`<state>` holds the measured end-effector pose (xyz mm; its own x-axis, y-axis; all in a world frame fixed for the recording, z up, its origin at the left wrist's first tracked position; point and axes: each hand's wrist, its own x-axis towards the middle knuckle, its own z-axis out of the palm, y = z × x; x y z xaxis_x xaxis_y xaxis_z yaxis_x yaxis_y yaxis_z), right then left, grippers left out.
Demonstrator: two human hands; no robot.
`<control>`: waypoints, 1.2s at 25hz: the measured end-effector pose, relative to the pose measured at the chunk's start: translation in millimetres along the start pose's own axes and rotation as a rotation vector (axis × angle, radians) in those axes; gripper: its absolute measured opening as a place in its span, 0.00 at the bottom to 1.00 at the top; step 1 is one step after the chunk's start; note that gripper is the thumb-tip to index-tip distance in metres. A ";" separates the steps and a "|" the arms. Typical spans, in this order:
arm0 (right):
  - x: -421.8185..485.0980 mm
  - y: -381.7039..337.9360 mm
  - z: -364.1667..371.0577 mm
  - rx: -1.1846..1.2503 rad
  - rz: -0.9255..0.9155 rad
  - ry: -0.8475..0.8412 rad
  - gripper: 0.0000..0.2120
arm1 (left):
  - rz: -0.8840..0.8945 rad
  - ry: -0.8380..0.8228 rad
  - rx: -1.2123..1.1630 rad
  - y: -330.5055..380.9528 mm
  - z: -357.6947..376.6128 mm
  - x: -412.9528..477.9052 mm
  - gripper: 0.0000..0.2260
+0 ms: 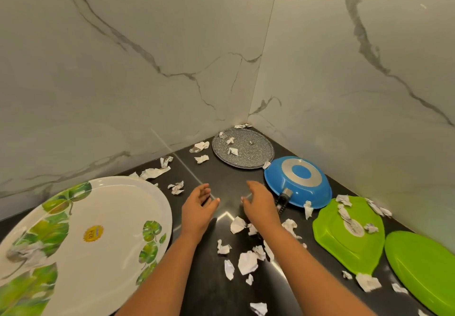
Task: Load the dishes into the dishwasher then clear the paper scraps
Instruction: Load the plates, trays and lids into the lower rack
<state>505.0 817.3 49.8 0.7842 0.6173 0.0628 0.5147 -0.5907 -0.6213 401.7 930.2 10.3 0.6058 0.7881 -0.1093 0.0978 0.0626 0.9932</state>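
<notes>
My left hand (199, 205) and my right hand (261, 203) hover side by side over the middle of the black counter (211, 291), both with fingers apart and holding nothing. A large white tray with green leaves (81, 241) lies at the left. In the far corner sits a grey speckled plate (246, 153) with scraps on it. A blue pan (298, 182) lies upside down just right of my right hand. Two green plates, one leaf-shaped (349, 234) and one (423, 266) at the right edge, lie face down. Crumpled paper scraps (247, 262) are scattered everywhere.
Marble walls (147, 57) close the counter at the back and right, meeting in a corner behind the grey plate. No dishwasher is in view.
</notes>
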 end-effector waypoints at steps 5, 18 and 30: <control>79.3 5.7 20.1 -0.239 -0.070 -0.036 0.27 | -0.008 0.002 -0.041 -2.7 3.9 21.0 0.21; 50.4 1.9 37.8 0.118 0.114 0.140 0.21 | -0.014 0.042 -0.160 3.9 11.6 48.1 0.30; -86.5 -8.8 -15.6 0.219 0.006 0.212 0.09 | -0.149 0.145 -0.191 -4.1 -3.1 -16.2 0.10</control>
<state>438.1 761.0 62.1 0.8537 0.4783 0.2061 0.4411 -0.4537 -0.7743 389.0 919.0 8.1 0.4749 0.8403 -0.2613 0.0180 0.2876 0.9576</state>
